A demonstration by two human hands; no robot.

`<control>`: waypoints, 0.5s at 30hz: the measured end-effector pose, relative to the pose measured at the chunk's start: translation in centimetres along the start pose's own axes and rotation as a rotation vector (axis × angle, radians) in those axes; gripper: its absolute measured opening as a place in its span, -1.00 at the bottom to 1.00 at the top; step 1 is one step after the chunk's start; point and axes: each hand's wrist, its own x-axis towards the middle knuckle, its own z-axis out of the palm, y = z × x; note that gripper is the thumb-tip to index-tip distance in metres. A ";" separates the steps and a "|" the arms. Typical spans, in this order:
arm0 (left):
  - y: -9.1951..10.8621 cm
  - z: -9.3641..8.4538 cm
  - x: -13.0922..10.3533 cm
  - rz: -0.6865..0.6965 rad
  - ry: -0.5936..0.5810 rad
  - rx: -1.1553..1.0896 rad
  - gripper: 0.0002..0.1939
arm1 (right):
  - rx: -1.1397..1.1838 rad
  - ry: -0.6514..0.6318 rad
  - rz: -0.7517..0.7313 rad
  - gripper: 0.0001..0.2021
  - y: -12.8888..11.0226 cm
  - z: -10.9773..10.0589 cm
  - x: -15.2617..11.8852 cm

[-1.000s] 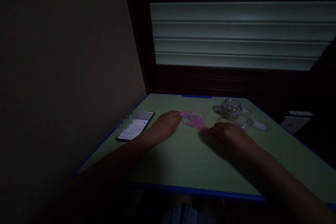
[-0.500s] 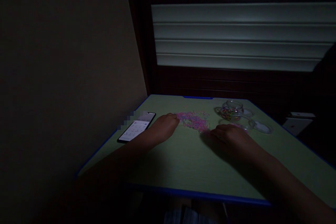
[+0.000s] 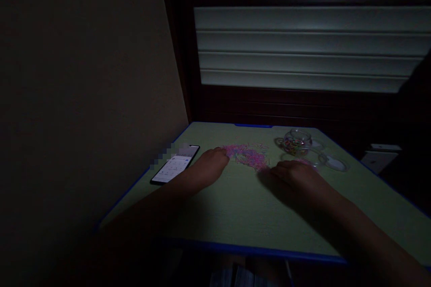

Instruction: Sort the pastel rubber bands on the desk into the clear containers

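A loose pile of small, thin pink and multicoloured pieces point(image 3: 251, 154) lies spread on the pale green table point(image 3: 235, 215). At the pile's left edge is my left hand point(image 3: 213, 163), its fingers curled together; what they pinch, if anything, is too small to tell. My right hand point(image 3: 292, 174) rests at the pile's right end, fingers bent close together near the pink pieces, and its fingertips are dark and blurred. Behind my right hand stands a clear round jar point(image 3: 298, 142) with colourful pieces inside.
A phone with a lit screen point(image 3: 175, 168) lies on the left beside my left forearm. Clear round lids point(image 3: 336, 163) lie right of the jar. A white box point(image 3: 379, 161) is beyond the table's right edge. A wall rises at the left.
Both hands keep nearly the same places. Near my left fingertips the pieces look slightly shifted, and the view has moved a little.
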 end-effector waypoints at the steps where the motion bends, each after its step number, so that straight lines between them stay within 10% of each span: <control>1: 0.0 0.0 -0.1 0.009 0.003 0.018 -0.76 | 0.003 0.001 0.001 -0.76 0.0 0.0 0.0; 15: 1.1 -0.8 -0.7 0.144 0.025 0.176 -0.80 | 0.004 -0.008 0.002 -0.75 0.0 0.0 0.0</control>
